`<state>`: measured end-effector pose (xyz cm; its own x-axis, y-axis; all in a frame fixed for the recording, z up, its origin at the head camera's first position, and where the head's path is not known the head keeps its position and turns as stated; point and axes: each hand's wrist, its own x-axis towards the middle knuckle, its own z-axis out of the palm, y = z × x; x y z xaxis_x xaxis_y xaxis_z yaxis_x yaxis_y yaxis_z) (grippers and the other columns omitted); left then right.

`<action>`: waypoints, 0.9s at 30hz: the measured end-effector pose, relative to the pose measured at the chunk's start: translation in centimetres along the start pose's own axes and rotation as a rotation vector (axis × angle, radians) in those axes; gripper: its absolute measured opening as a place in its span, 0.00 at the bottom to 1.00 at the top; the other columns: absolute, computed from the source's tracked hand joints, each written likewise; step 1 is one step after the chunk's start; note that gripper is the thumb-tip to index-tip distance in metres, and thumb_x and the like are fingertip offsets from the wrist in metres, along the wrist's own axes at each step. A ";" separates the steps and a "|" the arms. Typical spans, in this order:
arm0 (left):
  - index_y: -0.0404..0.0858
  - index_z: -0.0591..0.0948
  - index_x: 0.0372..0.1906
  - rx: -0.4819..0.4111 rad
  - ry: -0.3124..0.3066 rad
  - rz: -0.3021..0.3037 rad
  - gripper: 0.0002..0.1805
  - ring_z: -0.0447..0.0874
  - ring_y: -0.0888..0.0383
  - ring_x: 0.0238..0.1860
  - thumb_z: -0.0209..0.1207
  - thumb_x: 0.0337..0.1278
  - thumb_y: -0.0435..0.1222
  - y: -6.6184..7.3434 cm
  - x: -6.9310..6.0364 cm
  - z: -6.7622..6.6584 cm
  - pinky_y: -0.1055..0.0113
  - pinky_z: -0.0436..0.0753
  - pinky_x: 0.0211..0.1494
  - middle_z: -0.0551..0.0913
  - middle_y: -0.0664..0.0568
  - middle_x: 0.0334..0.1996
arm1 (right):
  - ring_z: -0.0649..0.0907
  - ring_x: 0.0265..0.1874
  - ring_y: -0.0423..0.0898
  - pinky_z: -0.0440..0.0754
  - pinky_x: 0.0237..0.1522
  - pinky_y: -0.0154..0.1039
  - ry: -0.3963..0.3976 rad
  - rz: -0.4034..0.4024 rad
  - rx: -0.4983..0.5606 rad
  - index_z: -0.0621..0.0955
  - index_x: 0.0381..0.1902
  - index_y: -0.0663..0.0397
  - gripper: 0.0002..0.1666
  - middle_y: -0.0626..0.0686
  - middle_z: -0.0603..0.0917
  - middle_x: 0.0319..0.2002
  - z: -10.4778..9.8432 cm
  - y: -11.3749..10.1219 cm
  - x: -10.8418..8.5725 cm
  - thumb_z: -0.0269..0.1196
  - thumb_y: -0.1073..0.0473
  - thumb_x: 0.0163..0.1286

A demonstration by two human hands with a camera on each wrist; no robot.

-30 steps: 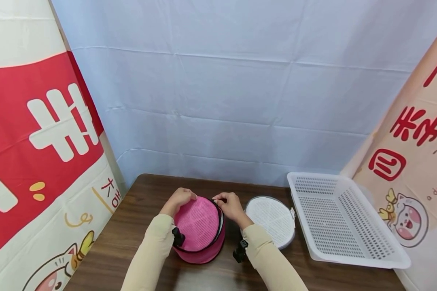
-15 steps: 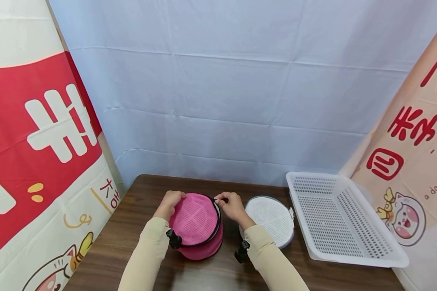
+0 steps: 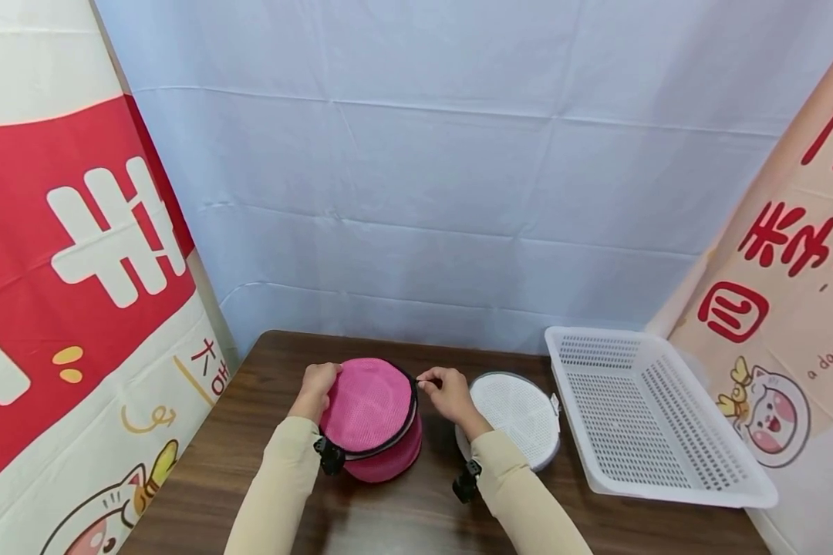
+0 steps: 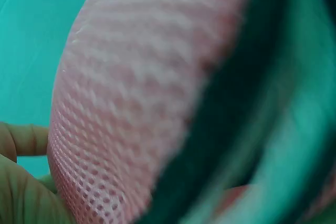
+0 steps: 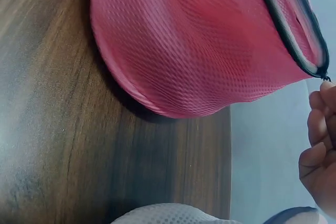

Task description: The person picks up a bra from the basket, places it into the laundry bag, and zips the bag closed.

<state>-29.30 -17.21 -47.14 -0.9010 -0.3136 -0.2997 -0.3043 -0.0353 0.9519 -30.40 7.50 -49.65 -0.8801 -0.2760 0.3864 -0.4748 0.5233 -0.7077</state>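
Note:
A round pink mesh laundry bag (image 3: 368,405) with a black zipper band stands on the table, its top partly unzipped and tilted. At its far left side, my left hand (image 3: 319,385) grips the lid, thumb and fingers on either side of the mesh (image 4: 105,145) in the left wrist view. My right hand (image 3: 451,391) pinches the zipper pull (image 5: 326,78) at the bag's right edge. In the right wrist view a gap shows between the zipper bands, and the bag's lower side sags over the wood.
A flat white mesh bag (image 3: 517,416) with a grey rim and a small tag lies right of the pink bag. Farther right stands a white perforated plastic basket (image 3: 680,497). The brown wooden table (image 3: 250,462) meets a pale blue cloth (image 3: 389,231) behind.
The pink bag has shifted slightly up and left, its lid lifted and tilted more. My left hand has moved left with it; my right hand has moved slightly right along with the zipper pull.

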 end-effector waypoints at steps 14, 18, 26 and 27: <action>0.18 0.68 0.51 0.071 0.014 0.031 0.19 0.64 0.44 0.52 0.47 0.64 0.32 -0.7 0.4 -0.3 0.51 0.65 0.57 0.67 0.33 0.50 | 0.74 0.23 0.41 0.72 0.27 0.35 0.035 0.066 0.085 0.84 0.30 0.58 0.02 0.48 0.82 0.25 0.1 -0.3 -0.2 0.64 0.66 0.59; 0.20 0.69 0.52 0.149 -0.073 0.005 0.19 0.67 0.45 0.48 0.48 0.65 0.33 -0.9 0.4 -0.8 0.53 0.69 0.52 0.69 0.34 0.49 | 0.75 0.23 0.41 0.72 0.26 0.35 0.062 0.083 0.102 0.84 0.30 0.57 0.03 0.48 0.82 0.25 0.0 -0.2 -0.1 0.64 0.67 0.59; 0.25 0.75 0.41 0.350 -0.047 0.134 0.12 0.71 0.46 0.41 0.52 0.61 0.33 -0.9 0.3 -0.9 0.56 0.73 0.42 0.74 0.39 0.38 | 0.75 0.23 0.40 0.73 0.26 0.34 0.056 0.079 0.107 0.84 0.31 0.59 0.02 0.48 0.82 0.26 0.2 -0.3 -0.1 0.64 0.68 0.59; 0.26 0.75 0.39 0.403 -0.033 0.167 0.12 0.72 0.46 0.41 0.53 0.61 0.34 -0.8 0.2 -0.9 0.55 0.73 0.42 0.75 0.39 0.37 | 0.75 0.24 0.40 0.73 0.26 0.34 0.052 0.070 0.106 0.84 0.31 0.59 0.02 0.48 0.82 0.26 0.2 -0.4 -0.2 0.64 0.68 0.59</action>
<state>-28.97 -18.07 -47.90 -0.9555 -0.2532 -0.1515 -0.2439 0.3883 0.8887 -30.08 7.18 -49.58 -0.9110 -0.1976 0.3619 -0.4123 0.4512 -0.7915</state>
